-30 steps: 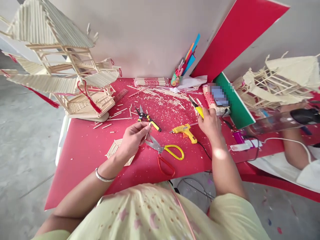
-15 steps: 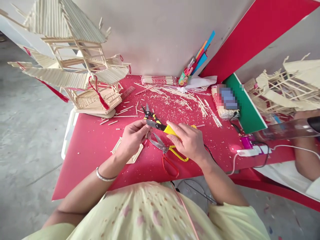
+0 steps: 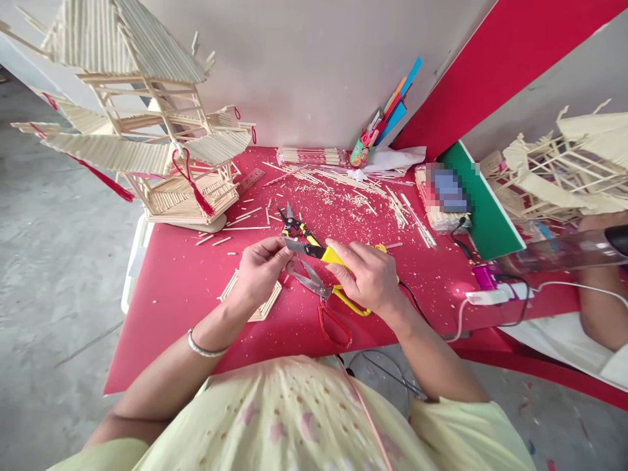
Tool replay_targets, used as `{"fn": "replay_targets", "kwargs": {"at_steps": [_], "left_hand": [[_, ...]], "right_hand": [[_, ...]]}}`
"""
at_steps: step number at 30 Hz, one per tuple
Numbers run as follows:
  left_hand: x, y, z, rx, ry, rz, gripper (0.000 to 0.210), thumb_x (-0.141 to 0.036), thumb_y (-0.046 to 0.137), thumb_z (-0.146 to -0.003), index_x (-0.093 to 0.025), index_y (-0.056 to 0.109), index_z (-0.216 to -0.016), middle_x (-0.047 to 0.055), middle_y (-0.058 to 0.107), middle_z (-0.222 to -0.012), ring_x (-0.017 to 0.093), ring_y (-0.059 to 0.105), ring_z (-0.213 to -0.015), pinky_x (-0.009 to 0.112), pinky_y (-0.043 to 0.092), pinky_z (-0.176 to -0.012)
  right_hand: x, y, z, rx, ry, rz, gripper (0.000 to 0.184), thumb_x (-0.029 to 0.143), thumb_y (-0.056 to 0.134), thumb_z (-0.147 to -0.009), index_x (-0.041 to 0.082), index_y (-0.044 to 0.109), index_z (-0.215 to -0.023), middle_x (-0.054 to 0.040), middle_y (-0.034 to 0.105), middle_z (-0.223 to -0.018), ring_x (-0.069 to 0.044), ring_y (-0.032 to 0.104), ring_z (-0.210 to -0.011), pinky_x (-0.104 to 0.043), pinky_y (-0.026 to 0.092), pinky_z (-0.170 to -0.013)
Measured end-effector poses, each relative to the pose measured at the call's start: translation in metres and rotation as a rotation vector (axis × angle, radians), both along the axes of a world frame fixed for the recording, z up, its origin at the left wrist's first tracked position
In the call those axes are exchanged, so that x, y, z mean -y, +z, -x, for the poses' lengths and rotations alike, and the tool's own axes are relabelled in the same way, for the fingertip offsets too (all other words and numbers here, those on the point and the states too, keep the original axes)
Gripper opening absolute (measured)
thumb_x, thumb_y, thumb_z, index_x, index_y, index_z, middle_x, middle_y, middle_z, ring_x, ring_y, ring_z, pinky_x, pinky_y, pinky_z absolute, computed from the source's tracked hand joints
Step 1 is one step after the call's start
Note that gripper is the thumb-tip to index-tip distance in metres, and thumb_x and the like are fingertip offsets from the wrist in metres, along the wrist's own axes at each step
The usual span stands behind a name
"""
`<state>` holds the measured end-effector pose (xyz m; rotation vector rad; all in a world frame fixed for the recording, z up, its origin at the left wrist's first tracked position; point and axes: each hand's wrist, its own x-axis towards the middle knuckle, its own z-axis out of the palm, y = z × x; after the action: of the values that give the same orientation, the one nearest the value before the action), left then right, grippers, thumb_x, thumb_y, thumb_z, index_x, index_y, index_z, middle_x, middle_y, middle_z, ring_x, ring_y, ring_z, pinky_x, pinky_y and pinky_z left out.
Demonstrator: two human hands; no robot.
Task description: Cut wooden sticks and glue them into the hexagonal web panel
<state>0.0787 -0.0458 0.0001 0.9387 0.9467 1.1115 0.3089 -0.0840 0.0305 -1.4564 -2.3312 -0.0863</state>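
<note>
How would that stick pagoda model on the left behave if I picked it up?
The stick pagoda model would probably feel light for its size, since its storeys are open frames of thin sticks. It may be fragile: slender ends jutting from its roof corners could snap. Its hanging red tassels would likely swing.

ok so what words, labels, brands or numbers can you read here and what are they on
None can be read for certain.
Stick packet at the back: printing too blurred.
Pen cup: printing too small.
Flat reddish strip by the pagoda model: markings too small.
</note>
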Motion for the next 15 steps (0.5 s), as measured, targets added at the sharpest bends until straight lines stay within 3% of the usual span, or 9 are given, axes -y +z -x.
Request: {"fn": "replay_targets", "kwargs": {"at_steps": [4, 6, 8, 9, 12, 15], "left_hand": [[0.006, 0.004, 0.002, -0.006, 0.031, -0.028, 0.025, -0.039, 0.085, -0.077, -0.016, 0.077, -0.079, 0.002, 0.065, -0.064, 0.009, 0.051, -0.050, 0.022, 0.039, -0.048], [0.013, 0.009, 0.006, -0.010, 0.036, -0.017, 0.025, -0.040, 0.085, -0.077, -0.016, 0.076, -0.078, 0.001, 0.063, -0.060, 0.009, 0.051, -0.048, 0.022, 0.038, -0.046], [0.019, 0.014, 0.011, -0.031, 0.028, 0.006, 0.025, -0.040, 0.085, -0.078, -0.017, 0.076, -0.081, 0.001, 0.063, -0.058, 0.010, 0.054, -0.048, 0.022, 0.040, -0.045], [0.021, 0.016, 0.012, -0.039, 0.048, 0.036, 0.026, -0.040, 0.085, -0.078, -0.017, 0.076, -0.083, 0.001, 0.063, -0.057, 0.011, 0.055, -0.048, 0.022, 0.040, -0.043], [0.020, 0.014, 0.013, 0.002, 0.027, 0.137, 0.036, -0.045, 0.089, -0.071, -0.015, 0.071, -0.077, 0.002, 0.066, -0.057, 0.009, 0.051, -0.041, 0.019, 0.029, -0.035], [0.015, 0.009, 0.012, 0.065, 0.052, 0.164, 0.039, -0.045, 0.090, -0.070, -0.015, 0.070, -0.086, 0.006, 0.074, -0.072, 0.013, 0.065, -0.054, 0.018, 0.038, -0.040]], "right_hand": [[-0.009, -0.007, -0.009, 0.037, -0.002, -0.017, 0.049, 0.051, 0.045, -0.106, 0.027, 0.062, -0.145, -0.0065, 0.072, -0.090, -0.018, 0.063, -0.079, -0.031, 0.045, -0.073], [-0.020, -0.011, -0.026, 0.053, -0.153, -0.019, 0.053, 0.055, 0.044, -0.106, 0.024, 0.064, -0.144, -0.0081, 0.073, -0.088, -0.018, 0.062, -0.073, -0.031, 0.044, -0.069], [-0.034, -0.015, -0.049, 0.020, -0.425, -0.074, 0.060, 0.059, 0.038, -0.106, 0.018, 0.068, -0.139, -0.0117, 0.075, -0.087, -0.018, 0.061, -0.065, -0.031, 0.041, -0.061], [-0.041, -0.017, -0.059, -0.018, -0.507, -0.088, 0.061, 0.058, 0.036, -0.107, 0.017, 0.067, -0.139, -0.0140, 0.077, -0.096, -0.021, 0.065, -0.074, -0.031, 0.044, -0.065], [-0.067, -0.027, -0.075, -0.032, -0.464, 0.045, 0.060, 0.060, 0.033, -0.106, 0.024, 0.063, -0.144, -0.0120, 0.077, -0.118, -0.024, 0.070, -0.094, -0.032, 0.048, -0.076], [-0.097, -0.040, -0.072, 0.122, -0.404, 0.299, 0.058, 0.064, 0.038, -0.104, 0.029, 0.065, -0.142, -0.0103, 0.078, -0.113, -0.026, 0.071, -0.093, -0.035, 0.049, -0.078]]}}
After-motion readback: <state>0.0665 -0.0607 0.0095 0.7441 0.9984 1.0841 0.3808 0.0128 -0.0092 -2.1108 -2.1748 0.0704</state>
